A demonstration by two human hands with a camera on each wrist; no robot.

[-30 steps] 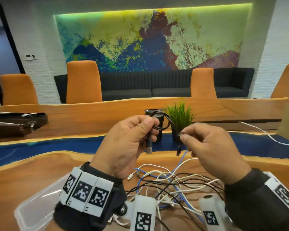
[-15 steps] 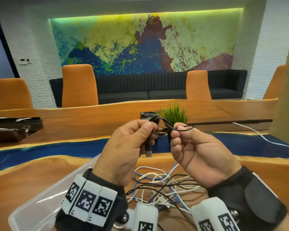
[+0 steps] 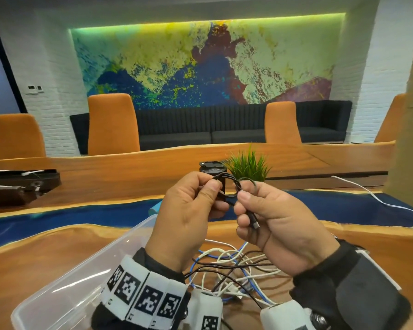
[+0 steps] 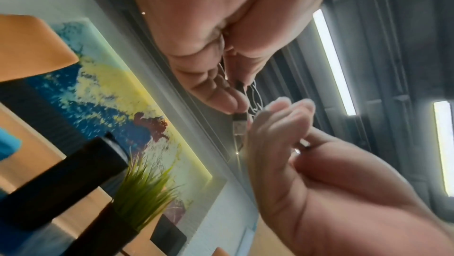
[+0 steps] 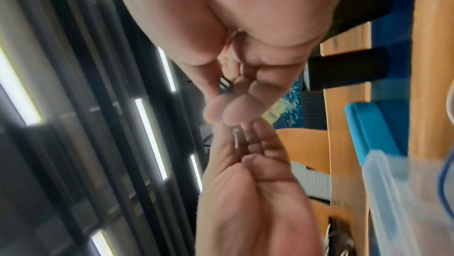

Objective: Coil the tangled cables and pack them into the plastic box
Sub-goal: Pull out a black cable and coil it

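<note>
Both hands are raised above the table with a short black cable [image 3: 234, 186] coiled into small loops between them. My left hand [image 3: 191, 210] pinches the coil between thumb and fingers. My right hand [image 3: 272, 217] grips the cable's free end, whose metal plug [image 3: 255, 224] sticks out below the thumb. In the left wrist view a plug [image 4: 239, 121] shows between the fingertips of both hands. Below the hands lies a tangle of white, blue and black cables [image 3: 234, 270] on the wooden table. The clear plastic box [image 3: 65, 289] stands at the lower left, partly behind my left wrist.
A small potted grass plant [image 3: 247, 165] and a black cylinder [image 3: 211, 169] stand just behind the hands. A white cable [image 3: 377, 198] runs across the table at the right. A brown cardboard surface [image 3: 410, 139] rises at the right edge. Dark trays [image 3: 19, 184] sit far left.
My right hand has turned palm-up and closed in on the left hand, wrapping the black cable into more loops. Its free end now sits in the right hand's fingers.
</note>
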